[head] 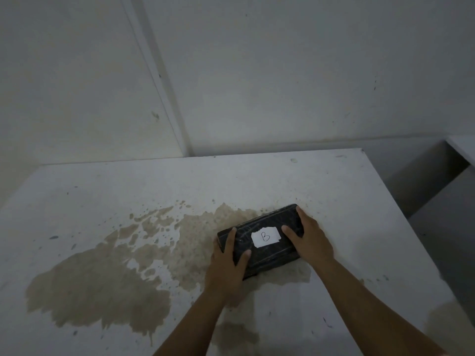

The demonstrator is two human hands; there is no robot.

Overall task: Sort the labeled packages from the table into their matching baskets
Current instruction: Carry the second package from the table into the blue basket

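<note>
Stained white worktop (334, 181) in a room corner, white walls (282, 73) behind.
Black package (259, 255), white label (265, 237) reading "B", lay on a brown stain (102, 286); left hand (226, 263) and right hand (312, 237) each had a closed grip on one end.

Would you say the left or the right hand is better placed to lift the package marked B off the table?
Neither alone, I think. The left hand clasps the black package's near-left end and the right hand its far-right end. If one had to, the left, since its thumb wraps further over the top.
</note>
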